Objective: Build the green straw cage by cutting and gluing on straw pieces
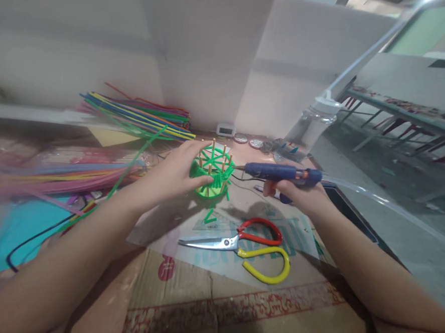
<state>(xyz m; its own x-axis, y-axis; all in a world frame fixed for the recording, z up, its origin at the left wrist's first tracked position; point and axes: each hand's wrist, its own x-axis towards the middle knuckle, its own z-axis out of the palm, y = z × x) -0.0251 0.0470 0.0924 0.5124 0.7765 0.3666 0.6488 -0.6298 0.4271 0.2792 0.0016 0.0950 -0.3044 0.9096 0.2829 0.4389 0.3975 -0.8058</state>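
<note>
A small round green frame (213,178) with upright wooden sticks stands on the work surface. My left hand (182,171) grips its left side, thumb in front and fingers behind. A blue glue gun (278,173) is held in my right hand (299,194), its nozzle at the frame's right edge. Below them lie scissors (236,243) with one red and one yellow handle, pointing left. Short green pieces (210,217) lie between the frame and the scissors.
Colourful pipe cleaners (138,115) are heaped at the back left, with more bundles (63,177) at the left. A small digital clock (225,130) and a clear plastic bottle (310,126) stand near the wall. A dark-edged tray or board (355,215) lies at the right.
</note>
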